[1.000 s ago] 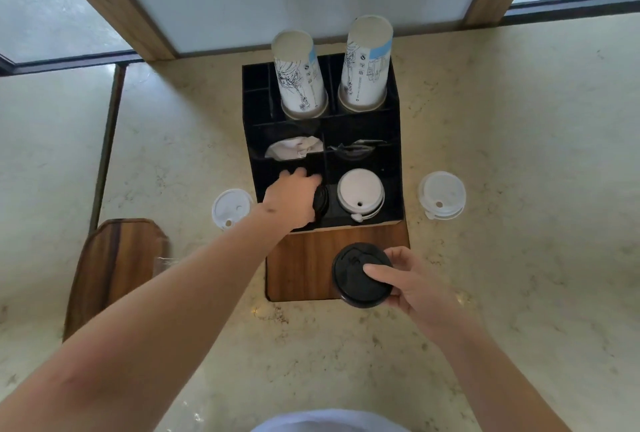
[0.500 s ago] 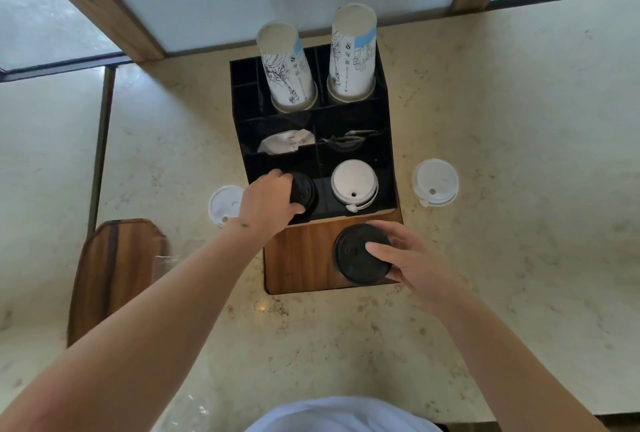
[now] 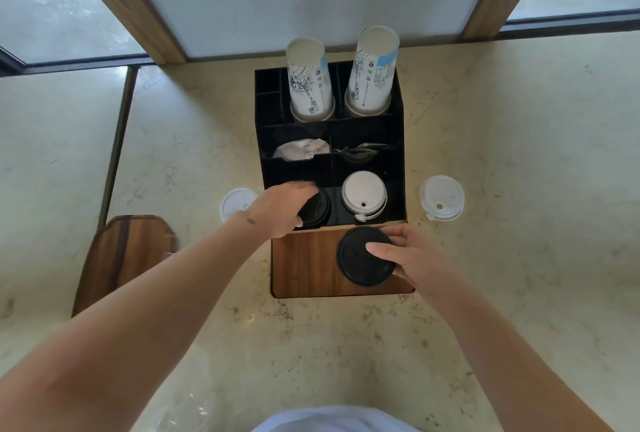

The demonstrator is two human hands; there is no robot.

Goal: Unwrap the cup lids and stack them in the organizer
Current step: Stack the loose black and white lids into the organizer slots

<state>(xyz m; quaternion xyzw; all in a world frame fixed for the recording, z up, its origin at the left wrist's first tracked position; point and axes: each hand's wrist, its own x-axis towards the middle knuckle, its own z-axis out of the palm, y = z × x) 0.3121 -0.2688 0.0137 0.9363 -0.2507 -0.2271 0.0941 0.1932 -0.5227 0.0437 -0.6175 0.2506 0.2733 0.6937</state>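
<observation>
Black lids (image 3: 315, 211) seated in front-left organizer (image 3: 398, 140) compartment, left hand (image 3: 282, 209) fingers curled on them. Second black lid (image 3: 363, 256) clamped by right hand (image 3: 412, 258) before wooden front. Best: level, centre, press down flat.

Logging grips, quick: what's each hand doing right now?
Left hand: closed on black lids in the organizer.
Right hand: holding a black lid.

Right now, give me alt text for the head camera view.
Left hand sets black lids into the organizer beside white lids; right hand holds another black lid.
</observation>
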